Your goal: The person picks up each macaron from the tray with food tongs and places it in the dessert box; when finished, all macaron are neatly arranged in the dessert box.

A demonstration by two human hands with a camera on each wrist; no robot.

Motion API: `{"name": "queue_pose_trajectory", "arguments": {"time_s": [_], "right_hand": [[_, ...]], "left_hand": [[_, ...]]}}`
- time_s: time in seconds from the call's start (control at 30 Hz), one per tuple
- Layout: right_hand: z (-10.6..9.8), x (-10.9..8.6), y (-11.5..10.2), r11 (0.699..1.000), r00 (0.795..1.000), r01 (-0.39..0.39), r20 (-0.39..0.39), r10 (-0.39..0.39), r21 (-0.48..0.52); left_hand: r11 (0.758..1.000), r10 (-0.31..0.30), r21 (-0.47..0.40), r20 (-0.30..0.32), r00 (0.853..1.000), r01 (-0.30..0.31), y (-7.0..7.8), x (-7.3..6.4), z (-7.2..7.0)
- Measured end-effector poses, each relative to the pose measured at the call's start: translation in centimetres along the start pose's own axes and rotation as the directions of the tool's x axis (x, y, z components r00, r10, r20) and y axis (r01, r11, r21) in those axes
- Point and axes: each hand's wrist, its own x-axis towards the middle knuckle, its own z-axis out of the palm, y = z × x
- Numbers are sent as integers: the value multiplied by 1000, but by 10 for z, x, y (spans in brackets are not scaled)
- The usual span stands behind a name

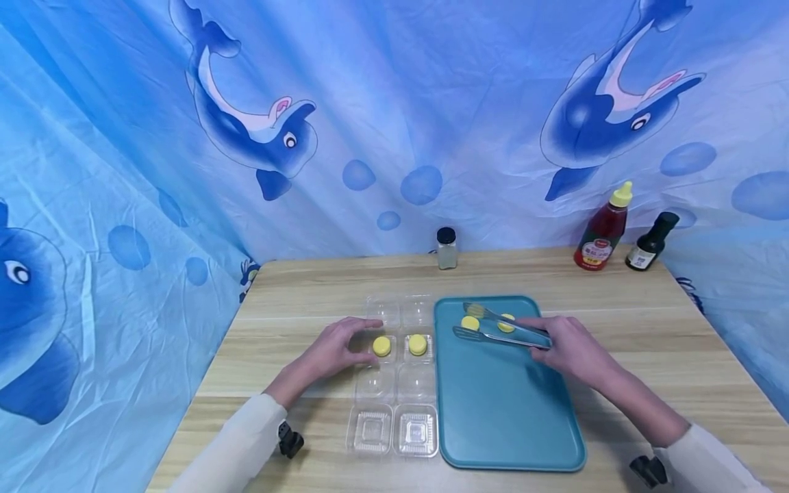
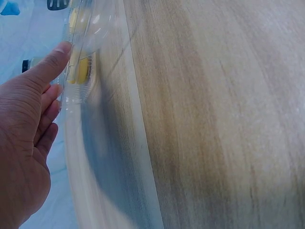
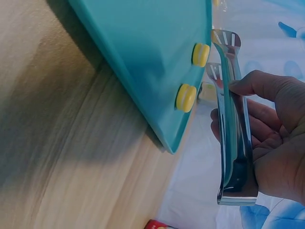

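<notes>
My right hand (image 1: pixel 570 346) holds metal tongs (image 3: pixel 233 129) with slotted tips, thumb on one arm and fingers on the other. The tongs' tips are apart over the far end of a teal tray (image 1: pixel 505 411), where two yellow macarons (image 3: pixel 186 98) lie. In the head view the tips straddle the left one (image 1: pixel 470 322). My left hand (image 1: pixel 335 346) reaches to the left side of a clear plastic box (image 1: pixel 372 428), thumb and fingers spread, fingertips at the edge of a compartment with a yellow macaron (image 1: pixel 381 346). Another macaron (image 1: pixel 417 344) sits in the compartment beside it.
The clear boxes stand in two columns along the tray's left side. At the back of the wooden table (image 1: pixel 296 294) are a black-capped shaker jar (image 1: pixel 446 250), a red sauce bottle (image 1: pixel 599 236) and a dark bottle (image 1: pixel 650 243). A blue dolphin curtain (image 1: pixel 382 103) hangs behind.
</notes>
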Motion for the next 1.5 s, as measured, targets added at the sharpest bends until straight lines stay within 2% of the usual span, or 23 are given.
{"name": "queue_pose_trajectory", "arguments": {"time_s": [0.43,0.83,1.07,1.27,1.37,1.5], "right_hand": [[5,-5,6,1000,1000,-3,-6,3,3],[13,-7,14,1000,1000,2,-31,-2,5],[15,-8,18,1000,997,29,-65,-30,-9],[16,-9,18,999,995,37,-88,-38,-8],[15,-10,18,999,995,38,-92,-39,-9],[14,-12,18,999,995,32,-93,-33,-8]], "left_hand": [[1000,18,14,-6,1000,-18,1,0,1],[998,15,59,19,1000,-16,2,1,-4],[1000,-7,26,40,999,6,4,1,-5],[1000,0,-4,27,1000,1,6,1,-7],[1000,1,-23,8,1000,-1,10,0,-7],[998,34,-61,-13,999,-35,22,-2,-4]]}}
